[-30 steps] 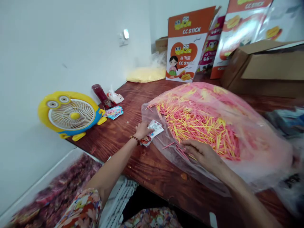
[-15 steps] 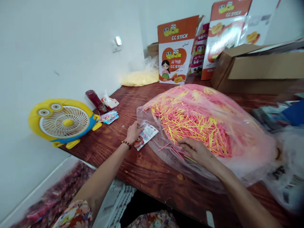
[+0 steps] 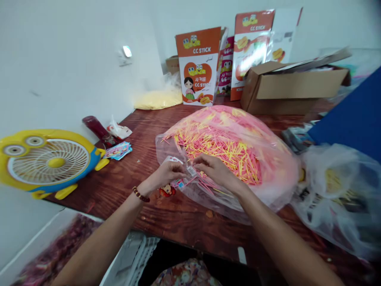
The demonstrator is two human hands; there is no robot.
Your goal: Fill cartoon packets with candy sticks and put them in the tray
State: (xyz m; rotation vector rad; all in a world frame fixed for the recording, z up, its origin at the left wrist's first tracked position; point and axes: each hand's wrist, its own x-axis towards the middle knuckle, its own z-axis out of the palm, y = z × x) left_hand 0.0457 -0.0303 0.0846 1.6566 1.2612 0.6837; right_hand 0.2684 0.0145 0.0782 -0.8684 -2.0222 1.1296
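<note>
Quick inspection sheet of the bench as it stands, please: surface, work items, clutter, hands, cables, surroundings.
Surface: dark wooden table, scattered crumbs.
Work items: small printed packet at the mouth of a clear bag of pink and yellow sticks.
Clutter: yellow fan, red bottle, loose packets, brown carton, orange boxes, plastic bags.
Hands: left hand and right hand both pinch the packet.
Cables: nothing seen.
Surroundings: white wall, wall plug light.

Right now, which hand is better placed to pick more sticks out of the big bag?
The right hand: it rests on the stick bag by loose pink sticks, while the left hand holds the small packet.
</note>
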